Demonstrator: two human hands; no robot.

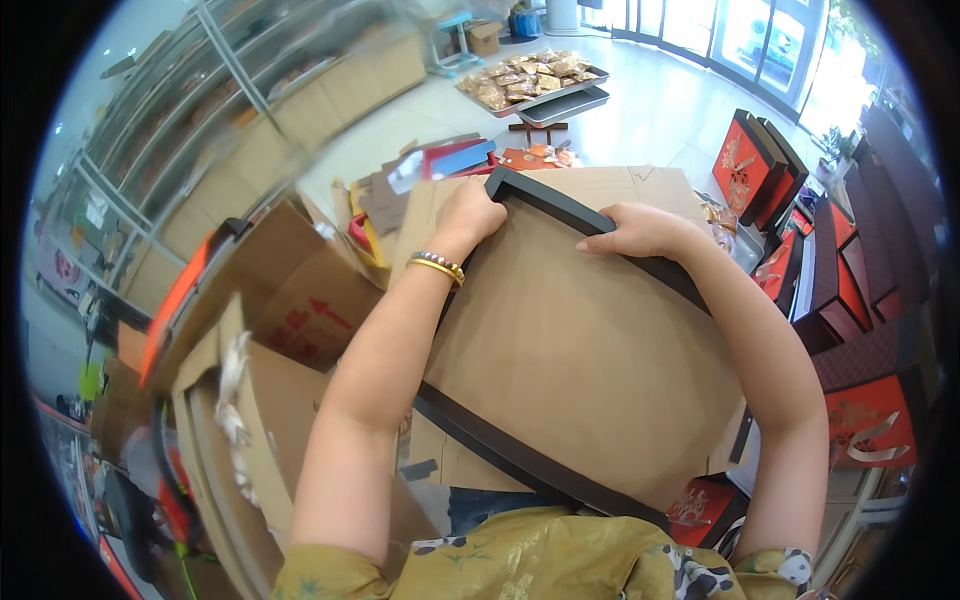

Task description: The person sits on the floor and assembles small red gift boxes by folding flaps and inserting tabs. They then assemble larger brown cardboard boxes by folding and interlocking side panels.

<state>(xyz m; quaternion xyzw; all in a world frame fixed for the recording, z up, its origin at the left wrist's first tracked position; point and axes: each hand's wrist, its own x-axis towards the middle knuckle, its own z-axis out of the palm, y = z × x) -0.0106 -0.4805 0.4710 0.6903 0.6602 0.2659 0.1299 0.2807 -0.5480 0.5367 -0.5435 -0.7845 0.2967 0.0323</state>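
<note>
A black rectangular frame (548, 203) lies tilted on a brown cardboard surface (590, 360), its long near side close to my body. At the frame's far left corner, my left hand (472, 212) is closed on the side edge, its fingertips mostly hidden. Farther right, my right hand (648, 232) grips the far side, thumb on the inner face and fingers over the outside. My forearms cover parts of the frame's left and right sides. A beaded bracelet (437, 264) is on my left wrist.
Open cardboard boxes (300, 300) stand at the left. Red and black gift boxes (745, 165) crowd the right side. Beyond the work surface, a metal tray (545, 100) holds many wrapped packets. Shelves (150, 130) line the far left, and glass doors (745, 45) stand at the back.
</note>
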